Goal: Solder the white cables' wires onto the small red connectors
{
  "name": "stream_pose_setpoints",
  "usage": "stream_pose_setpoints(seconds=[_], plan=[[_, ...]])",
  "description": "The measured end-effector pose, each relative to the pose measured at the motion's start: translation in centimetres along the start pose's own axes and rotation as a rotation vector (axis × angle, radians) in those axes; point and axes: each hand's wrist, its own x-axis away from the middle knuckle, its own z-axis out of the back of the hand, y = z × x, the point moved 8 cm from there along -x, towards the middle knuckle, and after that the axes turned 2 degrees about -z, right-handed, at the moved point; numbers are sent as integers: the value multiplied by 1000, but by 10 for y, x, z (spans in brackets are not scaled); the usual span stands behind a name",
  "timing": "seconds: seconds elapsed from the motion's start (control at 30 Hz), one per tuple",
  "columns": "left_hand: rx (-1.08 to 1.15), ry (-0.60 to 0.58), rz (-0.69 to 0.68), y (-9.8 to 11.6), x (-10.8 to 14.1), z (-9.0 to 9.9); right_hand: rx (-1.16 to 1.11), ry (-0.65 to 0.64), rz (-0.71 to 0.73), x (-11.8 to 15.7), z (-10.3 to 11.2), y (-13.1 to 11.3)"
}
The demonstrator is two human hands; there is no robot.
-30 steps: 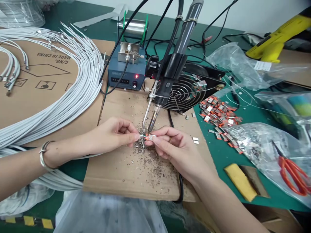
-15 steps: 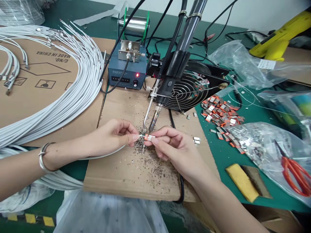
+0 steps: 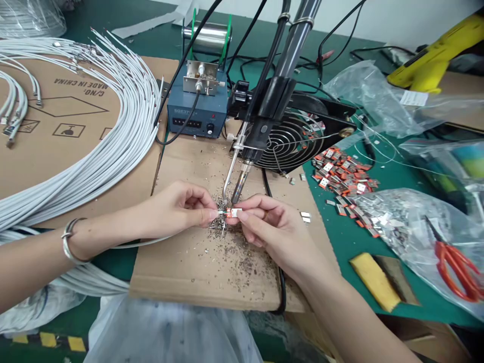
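Observation:
My left hand point(image 3: 194, 206) pinches the end of a white cable point(image 3: 151, 241), whose thin bared wires reach toward a small connector. Between the thumb and fingers of my right hand point(image 3: 266, 222) is that USB connector point(image 3: 234, 213), silver metal with an orange-red end. Wires and connector meet right below the tip of a fixed soldering iron point(image 3: 239, 184); whether the tip touches them I cannot tell. Beside the iron, a bent metal solder guide tube point(image 3: 229, 176) points down at the same spot.
A blue solder feeder point(image 3: 196, 113) carries a solder wire spool point(image 3: 207, 39). Behind the iron stands a black fan point(image 3: 282, 143). White cables point(image 3: 124, 101) lie left on cardboard point(image 3: 181, 282). At right are loose connectors point(image 3: 340, 174), a yellow sponge point(image 3: 374, 282) and red-handled scissors point(image 3: 459, 269).
The red light on the solder feeder has gone out. My hands have shifted very slightly with the connector, which sits a touch farther right and lower from the iron's tip.

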Motion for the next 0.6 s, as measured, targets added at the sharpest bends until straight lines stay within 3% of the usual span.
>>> stream_pose_setpoints(seconds=[0.33, 0.6], plan=[[-46, 102, 53, 3, -1, 6, 12, 24, 11, 1, -1, -1], [-44, 103, 48, 2, 0, 5, 7, -2, -18, 0, -2, -1]])
